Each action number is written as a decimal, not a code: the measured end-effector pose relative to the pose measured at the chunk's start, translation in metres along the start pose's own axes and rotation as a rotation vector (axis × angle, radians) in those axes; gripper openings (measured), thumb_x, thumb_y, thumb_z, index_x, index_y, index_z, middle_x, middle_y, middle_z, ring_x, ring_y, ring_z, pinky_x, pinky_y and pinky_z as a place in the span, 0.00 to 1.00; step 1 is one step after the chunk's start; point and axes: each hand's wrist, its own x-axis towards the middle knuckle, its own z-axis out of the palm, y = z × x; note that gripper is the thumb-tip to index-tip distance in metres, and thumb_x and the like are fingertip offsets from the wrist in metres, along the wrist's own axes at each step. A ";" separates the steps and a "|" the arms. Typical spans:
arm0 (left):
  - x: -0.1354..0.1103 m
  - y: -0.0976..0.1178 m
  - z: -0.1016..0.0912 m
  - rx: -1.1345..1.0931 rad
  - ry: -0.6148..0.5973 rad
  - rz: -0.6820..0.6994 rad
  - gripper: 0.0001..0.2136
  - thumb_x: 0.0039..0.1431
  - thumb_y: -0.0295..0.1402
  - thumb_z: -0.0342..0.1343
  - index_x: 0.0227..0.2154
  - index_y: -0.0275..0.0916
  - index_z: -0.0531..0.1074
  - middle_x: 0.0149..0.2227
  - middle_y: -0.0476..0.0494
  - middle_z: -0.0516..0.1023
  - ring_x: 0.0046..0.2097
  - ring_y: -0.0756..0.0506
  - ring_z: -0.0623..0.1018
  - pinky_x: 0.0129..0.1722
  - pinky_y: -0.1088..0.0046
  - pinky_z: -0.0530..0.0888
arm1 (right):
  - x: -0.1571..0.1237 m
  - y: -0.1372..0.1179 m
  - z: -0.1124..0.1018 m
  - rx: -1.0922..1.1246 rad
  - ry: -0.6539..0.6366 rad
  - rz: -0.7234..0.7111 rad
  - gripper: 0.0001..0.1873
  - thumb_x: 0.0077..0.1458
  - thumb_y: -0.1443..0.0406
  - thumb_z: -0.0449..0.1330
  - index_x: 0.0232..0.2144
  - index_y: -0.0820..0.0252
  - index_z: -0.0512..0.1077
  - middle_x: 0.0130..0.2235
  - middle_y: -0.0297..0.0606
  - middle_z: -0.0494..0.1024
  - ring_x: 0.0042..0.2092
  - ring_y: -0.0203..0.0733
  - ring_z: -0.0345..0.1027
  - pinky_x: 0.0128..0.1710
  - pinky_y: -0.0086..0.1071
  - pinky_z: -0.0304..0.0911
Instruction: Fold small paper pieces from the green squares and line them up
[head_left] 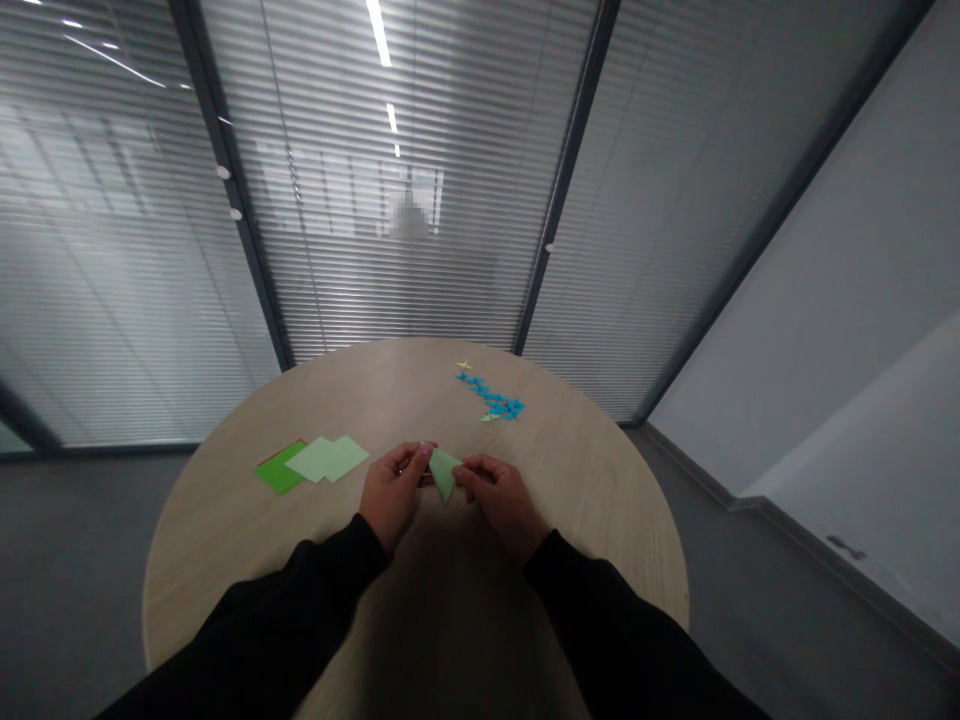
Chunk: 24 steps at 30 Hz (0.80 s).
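A pale green folded piece of paper (443,474), kite-like with its point toward me, is held between my two hands above the near middle of the table. My left hand (393,492) pinches its left edge between thumb and fingers. On the other side, the fingertips of my right hand (504,498) are closed on the right corner. Flat sheets of light green paper (337,459) lie overlapping to the left of my hands. Beneath their left end is a brighter green sheet (282,469) with a thin reddish edge showing.
Small blue folded paper pieces (495,398) form a cluster at the far right of the round wooden table (615,500). A yellow folded piece (464,365) and a pale green one (490,418) lie by them. Glass panels with blinds (412,290) stand behind the table.
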 end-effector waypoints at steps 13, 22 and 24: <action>0.001 0.000 -0.002 0.214 -0.058 0.096 0.17 0.54 0.48 0.62 0.29 0.36 0.77 0.28 0.45 0.80 0.31 0.46 0.78 0.35 0.70 0.75 | 0.001 0.004 0.000 -0.018 -0.024 -0.043 0.14 0.49 0.55 0.66 0.29 0.60 0.74 0.24 0.30 0.69 0.25 0.33 0.58 0.25 0.29 0.52; -0.003 0.002 0.000 0.349 -0.206 0.018 0.19 0.56 0.50 0.58 0.26 0.36 0.74 0.23 0.47 0.78 0.25 0.49 0.73 0.27 0.73 0.69 | 0.001 -0.001 0.000 -0.005 0.041 -0.049 0.13 0.49 0.55 0.66 0.26 0.60 0.75 0.23 0.32 0.72 0.25 0.35 0.61 0.25 0.29 0.55; -0.003 0.003 -0.001 0.354 -0.204 0.009 0.19 0.57 0.50 0.58 0.26 0.36 0.74 0.23 0.46 0.78 0.25 0.48 0.74 0.27 0.73 0.69 | 0.000 -0.001 0.000 -0.003 0.039 -0.048 0.14 0.49 0.55 0.66 0.27 0.60 0.75 0.24 0.33 0.73 0.25 0.35 0.61 0.26 0.29 0.56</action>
